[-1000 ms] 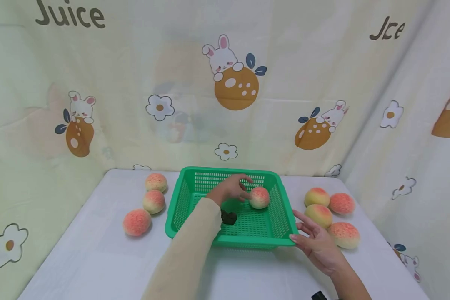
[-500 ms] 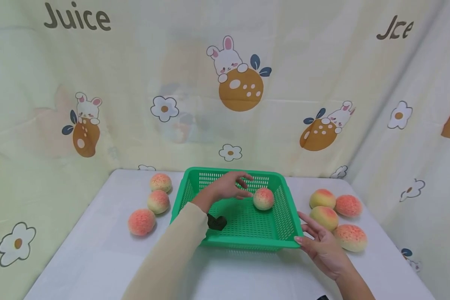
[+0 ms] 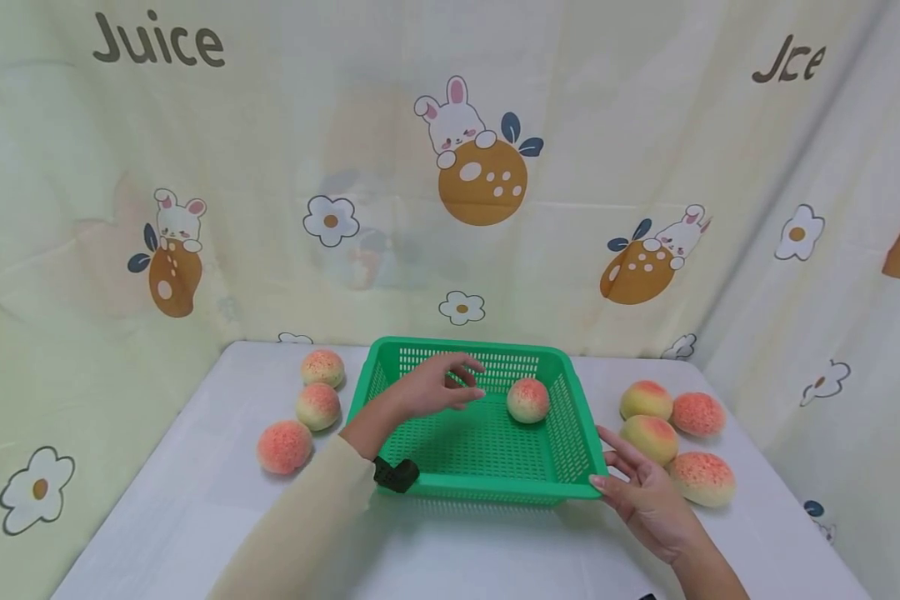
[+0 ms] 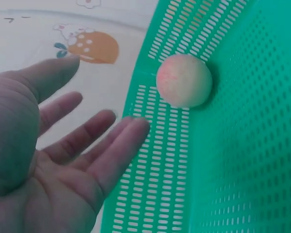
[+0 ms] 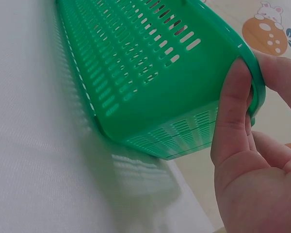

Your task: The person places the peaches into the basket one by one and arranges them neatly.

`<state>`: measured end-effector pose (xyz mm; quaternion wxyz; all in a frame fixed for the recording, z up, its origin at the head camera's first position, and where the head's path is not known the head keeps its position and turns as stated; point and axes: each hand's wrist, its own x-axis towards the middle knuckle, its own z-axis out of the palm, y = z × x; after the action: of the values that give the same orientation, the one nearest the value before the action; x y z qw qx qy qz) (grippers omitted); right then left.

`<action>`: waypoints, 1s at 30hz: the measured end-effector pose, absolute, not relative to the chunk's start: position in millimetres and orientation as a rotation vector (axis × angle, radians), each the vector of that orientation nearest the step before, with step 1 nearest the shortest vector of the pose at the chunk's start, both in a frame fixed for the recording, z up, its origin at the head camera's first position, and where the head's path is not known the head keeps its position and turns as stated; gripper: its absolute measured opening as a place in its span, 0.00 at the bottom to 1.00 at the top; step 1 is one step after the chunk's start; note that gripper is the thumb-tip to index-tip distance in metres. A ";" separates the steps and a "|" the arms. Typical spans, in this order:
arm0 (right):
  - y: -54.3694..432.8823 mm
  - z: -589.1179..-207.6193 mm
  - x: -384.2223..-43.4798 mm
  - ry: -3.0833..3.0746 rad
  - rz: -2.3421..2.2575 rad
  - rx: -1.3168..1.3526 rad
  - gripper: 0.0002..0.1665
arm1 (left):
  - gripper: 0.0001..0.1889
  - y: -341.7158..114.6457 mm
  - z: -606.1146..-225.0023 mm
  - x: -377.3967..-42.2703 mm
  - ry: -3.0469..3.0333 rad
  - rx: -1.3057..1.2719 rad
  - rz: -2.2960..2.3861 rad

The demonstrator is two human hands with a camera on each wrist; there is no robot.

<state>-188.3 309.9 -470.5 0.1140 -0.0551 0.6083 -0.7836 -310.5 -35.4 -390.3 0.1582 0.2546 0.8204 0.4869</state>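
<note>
A green plastic basket (image 3: pixel 480 450) with slotted walls stands in the middle of the table. One peach (image 3: pixel 528 400), pink fading to cream, lies inside it at the right; the left wrist view has the same peach (image 4: pixel 184 81) by the basket wall. Over the basket's left half hangs my left hand (image 3: pixel 437 385), its fingers loosely bent and holding nothing, a gap away from the peach. My right hand (image 3: pixel 648 500) grips the front right corner of the basket; in the right wrist view the thumb and fingers pinch the rim (image 5: pixel 254 73) from both sides.
Left of the basket, a pink peach (image 3: pixel 285 447) and two paler peaches (image 3: pixel 318 406) lie in a row on the white table (image 3: pixel 195 500). Several more peaches (image 3: pixel 701 478) are grouped at the right, just beyond my right hand. A printed curtain (image 3: pixel 375 275) closes off the back.
My left hand has drawn back leftward from beside the peach, which stays in the basket. My right hand keeps its hold on the corner. The head view has shifted slightly.
</note>
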 end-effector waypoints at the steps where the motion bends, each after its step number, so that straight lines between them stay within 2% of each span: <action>1: 309.9 -470.4 -188.4 1.784 -2.299 -0.166 0.46 | 0.21 -38.1 -390.6 -308.0 2.366 0.729 1.394; 17: 308.6 -472.0 -190.3 1.789 -2.298 -0.184 0.46 | 0.14 -89.6 -389.1 -269.6 2.581 0.607 1.529; 30: 308.7 -473.1 -187.7 1.780 -2.300 -0.184 0.46 | 0.12 -143.6 -416.2 -234.2 2.717 0.521 1.732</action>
<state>-187.7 308.7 -473.1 0.1133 -0.0627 0.6069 -0.7841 -234.2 -143.6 -416.2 -0.0612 0.1593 0.8308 0.5297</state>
